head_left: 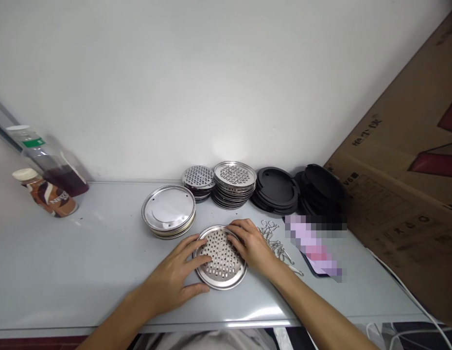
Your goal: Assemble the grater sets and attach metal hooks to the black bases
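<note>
A round metal grater disc (221,262) with rows of raised holes lies on the grey table in front of me, set in a wider shiny rim. My left hand (178,272) holds its left side, with fingers over the perforated face and the thumb at the near rim. On the far right rim rests my right hand (252,243), its fingers curled over the edge and covering part of the holes. Just right of that hand lies a loose heap of small metal wire pins with looped ends (280,250).
Behind the disc stand a stack of plain metal lids (168,208), two stacks of grater discs (198,177) (235,175), and black round plastic parts (277,188). A phone (315,248) lies right, beside a large carton (401,194). Two bottles (49,194) (61,172) stand left.
</note>
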`<state>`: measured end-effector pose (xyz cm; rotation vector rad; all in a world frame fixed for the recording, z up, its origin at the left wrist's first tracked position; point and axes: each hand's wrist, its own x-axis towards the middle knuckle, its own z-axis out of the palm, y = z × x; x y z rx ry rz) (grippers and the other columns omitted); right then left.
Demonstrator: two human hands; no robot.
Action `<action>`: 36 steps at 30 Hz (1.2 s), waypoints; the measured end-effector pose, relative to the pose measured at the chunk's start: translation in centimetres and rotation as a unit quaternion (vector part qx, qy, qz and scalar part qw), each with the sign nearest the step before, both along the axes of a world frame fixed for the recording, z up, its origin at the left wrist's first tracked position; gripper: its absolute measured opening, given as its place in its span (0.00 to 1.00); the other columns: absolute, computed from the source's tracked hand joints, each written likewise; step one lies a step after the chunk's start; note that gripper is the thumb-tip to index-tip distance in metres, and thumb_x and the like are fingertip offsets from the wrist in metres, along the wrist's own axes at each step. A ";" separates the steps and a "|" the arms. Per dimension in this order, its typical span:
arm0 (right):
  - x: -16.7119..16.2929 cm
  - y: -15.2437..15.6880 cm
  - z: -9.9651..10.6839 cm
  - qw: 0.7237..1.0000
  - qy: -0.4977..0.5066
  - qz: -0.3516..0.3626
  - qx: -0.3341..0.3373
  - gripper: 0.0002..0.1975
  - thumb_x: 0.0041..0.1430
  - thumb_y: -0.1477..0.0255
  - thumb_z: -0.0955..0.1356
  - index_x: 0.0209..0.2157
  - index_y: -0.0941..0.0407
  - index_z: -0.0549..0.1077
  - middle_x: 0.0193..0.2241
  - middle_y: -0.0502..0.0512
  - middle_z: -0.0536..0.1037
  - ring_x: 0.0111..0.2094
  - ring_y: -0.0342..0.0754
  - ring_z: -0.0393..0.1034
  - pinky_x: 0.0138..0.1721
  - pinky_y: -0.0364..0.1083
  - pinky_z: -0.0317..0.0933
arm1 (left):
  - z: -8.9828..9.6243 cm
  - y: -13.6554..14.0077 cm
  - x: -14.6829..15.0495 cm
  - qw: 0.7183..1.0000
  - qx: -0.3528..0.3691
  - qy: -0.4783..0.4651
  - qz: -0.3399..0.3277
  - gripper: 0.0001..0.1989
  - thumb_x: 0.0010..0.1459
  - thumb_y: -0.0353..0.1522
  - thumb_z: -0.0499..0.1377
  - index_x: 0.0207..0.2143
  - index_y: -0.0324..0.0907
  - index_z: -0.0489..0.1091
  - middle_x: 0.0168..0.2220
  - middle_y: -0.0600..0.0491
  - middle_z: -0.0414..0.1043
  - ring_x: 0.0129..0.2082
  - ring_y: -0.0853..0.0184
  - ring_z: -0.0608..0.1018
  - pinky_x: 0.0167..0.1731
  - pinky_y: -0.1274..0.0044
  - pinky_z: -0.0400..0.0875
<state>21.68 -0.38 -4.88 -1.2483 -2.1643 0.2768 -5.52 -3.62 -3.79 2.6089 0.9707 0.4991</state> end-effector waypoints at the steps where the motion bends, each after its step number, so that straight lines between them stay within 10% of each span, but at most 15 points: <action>1: 0.1 0.0 0.0 1.000 0.004 -0.007 -0.001 0.13 0.65 0.72 0.66 0.50 0.53 0.75 0.45 0.60 0.75 0.47 0.56 0.66 0.50 0.56 0.66 | 0.0 0.0 0.0 1.000 0.000 0.001 0.002 0.23 0.60 0.41 0.62 0.56 0.46 0.67 0.65 0.45 0.58 0.66 0.51 0.56 0.62 0.56 0.60; 36: -1.1 -0.2 0.6 0.999 -0.025 0.017 -0.038 0.14 0.67 0.70 0.63 0.51 0.55 0.73 0.46 0.60 0.71 0.48 0.55 0.64 0.52 0.56 0.62 | -0.3 0.0 0.1 0.999 0.030 -0.003 -0.016 0.22 0.60 0.40 0.63 0.55 0.44 0.67 0.64 0.44 0.60 0.65 0.51 0.59 0.61 0.57 0.63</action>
